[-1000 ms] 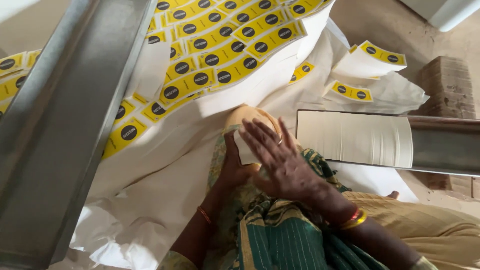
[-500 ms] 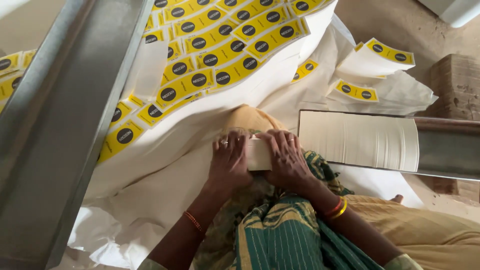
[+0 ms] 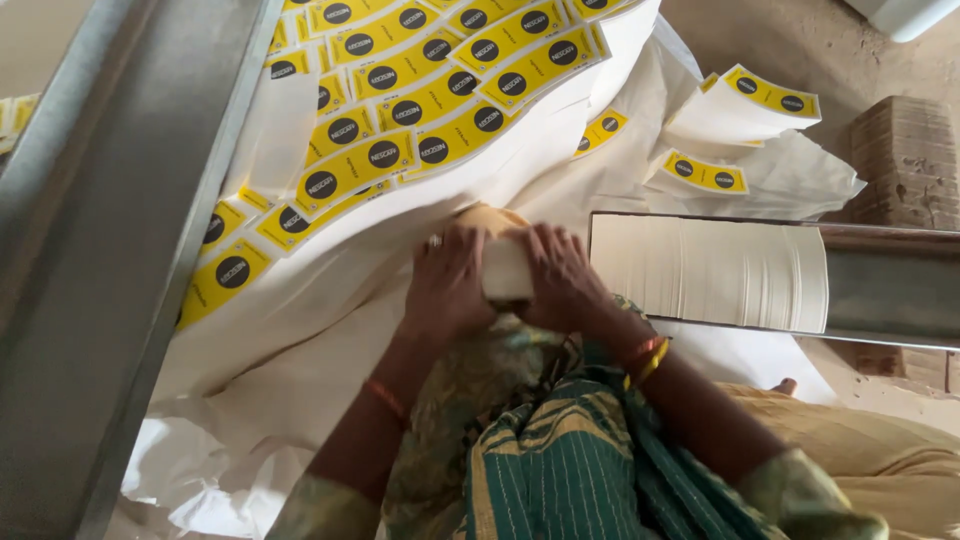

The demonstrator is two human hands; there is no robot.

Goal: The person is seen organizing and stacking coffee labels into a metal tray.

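A small stack of white paper slips (image 3: 505, 268) is clasped between the fingers of the left hand (image 3: 447, 285) and right hand (image 3: 562, 280), long axis pointing away from the wrists; yellow label sheets (image 3: 400, 110) lie beyond the fingertips.

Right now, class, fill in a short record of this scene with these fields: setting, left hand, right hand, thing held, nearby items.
setting: person seated among white sheets, seen from above
left hand: left hand grips the small white stack from its left side
right hand: right hand grips the same stack from its right side
thing held: small white stack, held between both hands
nearby items: yellow labels with black circles; long row of white sheets on edge; grey metal beam
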